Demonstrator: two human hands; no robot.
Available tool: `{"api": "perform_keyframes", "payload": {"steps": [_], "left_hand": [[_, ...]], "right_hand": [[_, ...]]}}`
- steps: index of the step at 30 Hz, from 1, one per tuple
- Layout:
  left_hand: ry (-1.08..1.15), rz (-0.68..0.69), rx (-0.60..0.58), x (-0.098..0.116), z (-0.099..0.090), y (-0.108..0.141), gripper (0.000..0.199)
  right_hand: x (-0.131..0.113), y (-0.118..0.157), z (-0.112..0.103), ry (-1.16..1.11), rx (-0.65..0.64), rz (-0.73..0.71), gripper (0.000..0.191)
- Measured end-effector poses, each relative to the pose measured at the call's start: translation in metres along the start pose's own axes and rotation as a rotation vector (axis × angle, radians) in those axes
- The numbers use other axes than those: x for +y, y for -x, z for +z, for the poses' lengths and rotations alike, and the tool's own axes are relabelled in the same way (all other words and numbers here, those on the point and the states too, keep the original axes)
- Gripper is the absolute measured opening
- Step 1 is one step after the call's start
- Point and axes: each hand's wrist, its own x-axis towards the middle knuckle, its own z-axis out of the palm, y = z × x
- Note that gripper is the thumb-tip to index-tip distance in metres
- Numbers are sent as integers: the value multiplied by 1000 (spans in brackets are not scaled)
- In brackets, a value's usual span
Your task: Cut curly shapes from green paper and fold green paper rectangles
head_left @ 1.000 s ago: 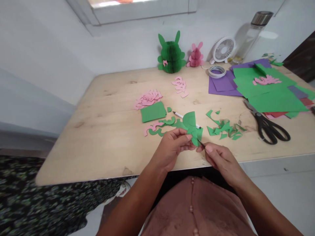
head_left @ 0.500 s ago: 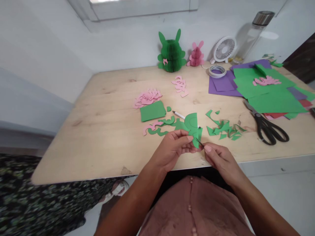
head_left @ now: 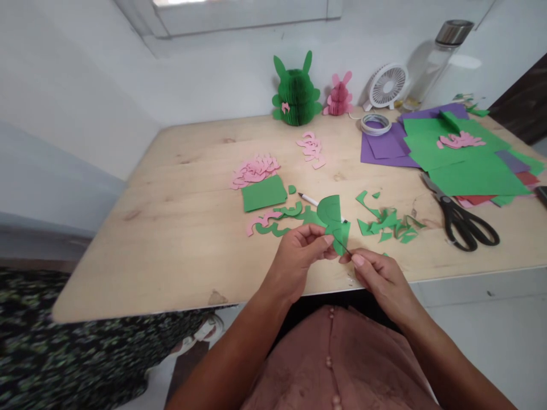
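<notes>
Above the table's front edge, my left hand (head_left: 305,250) pinches a green paper cutout (head_left: 331,209) with a rounded, scalloped left side and a straight right side. Curved lines show on the paper. My right hand (head_left: 378,272) is closed around a slim dark pointed tool (head_left: 344,246), most of it hidden in the fingers, so its kind is unclear. Its tip lies against the lower part of the cutout, close to my left fingertips. Just behind the hands are a white pen (head_left: 308,199), a green cutout strip (head_left: 273,229) and a pink scalloped strip (head_left: 265,220).
Green scraps (head_left: 391,222) and large black-handled scissors (head_left: 459,219) lie to the right. Beyond are green sheets (head_left: 461,173), purple sheets (head_left: 387,142) and a tape roll (head_left: 376,124). Pink cutouts (head_left: 256,171) sit behind a green card (head_left: 264,193). Paper figures (head_left: 297,97) stand along the wall.
The view has shifted slightly. My right hand and the tool have moved a little left relative to the paper. A small green scrap now shows beside my right hand.
</notes>
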Motion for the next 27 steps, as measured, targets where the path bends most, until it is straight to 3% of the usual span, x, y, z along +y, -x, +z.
{"api": "perform_keyframes", "payload": {"steps": [14, 27], "left_hand": [[-4, -48, 10, 3, 6, 1, 24], [-29, -7, 23, 2, 8, -4, 22]], "right_hand": [[3, 0, -2, -118, -40, 69, 48], [-1, -3, -2, -127, -36, 97, 50]]}}
